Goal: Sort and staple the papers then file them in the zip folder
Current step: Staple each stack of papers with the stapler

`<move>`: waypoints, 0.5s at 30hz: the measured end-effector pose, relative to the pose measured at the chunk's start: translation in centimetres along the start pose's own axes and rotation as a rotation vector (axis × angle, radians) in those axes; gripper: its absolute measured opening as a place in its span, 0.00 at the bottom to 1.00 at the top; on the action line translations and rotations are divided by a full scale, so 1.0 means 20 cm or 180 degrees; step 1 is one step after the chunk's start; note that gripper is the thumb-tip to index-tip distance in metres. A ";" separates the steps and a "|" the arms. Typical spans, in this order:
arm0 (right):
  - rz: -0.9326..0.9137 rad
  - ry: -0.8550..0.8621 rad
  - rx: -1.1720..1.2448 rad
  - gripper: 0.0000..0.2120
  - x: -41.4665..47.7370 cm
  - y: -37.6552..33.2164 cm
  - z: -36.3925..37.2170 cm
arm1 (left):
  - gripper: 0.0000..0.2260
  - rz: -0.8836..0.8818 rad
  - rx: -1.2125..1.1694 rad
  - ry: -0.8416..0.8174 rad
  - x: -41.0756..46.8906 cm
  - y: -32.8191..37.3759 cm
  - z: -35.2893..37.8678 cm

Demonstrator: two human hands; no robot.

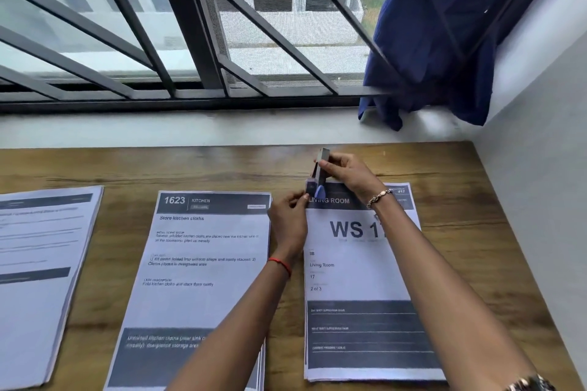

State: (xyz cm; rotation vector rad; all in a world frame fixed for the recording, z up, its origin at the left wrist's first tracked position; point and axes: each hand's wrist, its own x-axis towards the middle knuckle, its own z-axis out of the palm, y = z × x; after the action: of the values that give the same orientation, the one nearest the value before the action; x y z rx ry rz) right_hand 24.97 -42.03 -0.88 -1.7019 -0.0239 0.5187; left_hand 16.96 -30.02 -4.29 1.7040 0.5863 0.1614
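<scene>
Three paper stacks lie on the wooden table. The right stack reads "LIVING ROOM" and "WS 17". The middle stack is headed "1623 KITCHEN". A third stack lies at the left. A small dark stapler with a blue part stands tilted at the top left corner of the right stack. My right hand grips the stapler from the right. My left hand pinches that stack's top left corner just under the stapler. No zip folder is in view.
A white window ledge runs behind the table, under a barred window. A blue cloth hangs at the back right. A white wall bounds the table's right edge.
</scene>
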 end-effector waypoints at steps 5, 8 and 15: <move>-0.0057 -0.0019 -0.0372 0.12 0.03 0.01 0.02 | 0.06 -0.0014 -0.0216 0.0034 -0.01 0.01 0.00; -0.0118 0.0025 -0.0373 0.10 0.04 0.02 0.03 | 0.06 -0.0018 -0.0260 0.0004 -0.01 0.00 0.00; -0.0181 -0.0004 -0.0433 0.11 0.06 0.04 0.04 | 0.07 -0.0279 -0.0231 -0.0983 0.05 0.02 -0.03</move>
State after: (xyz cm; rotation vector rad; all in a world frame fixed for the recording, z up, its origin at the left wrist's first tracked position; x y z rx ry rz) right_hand 25.46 -41.03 -2.12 -1.8282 -0.1104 0.4850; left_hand 17.60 -29.08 -3.90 1.5899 0.4181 -0.1403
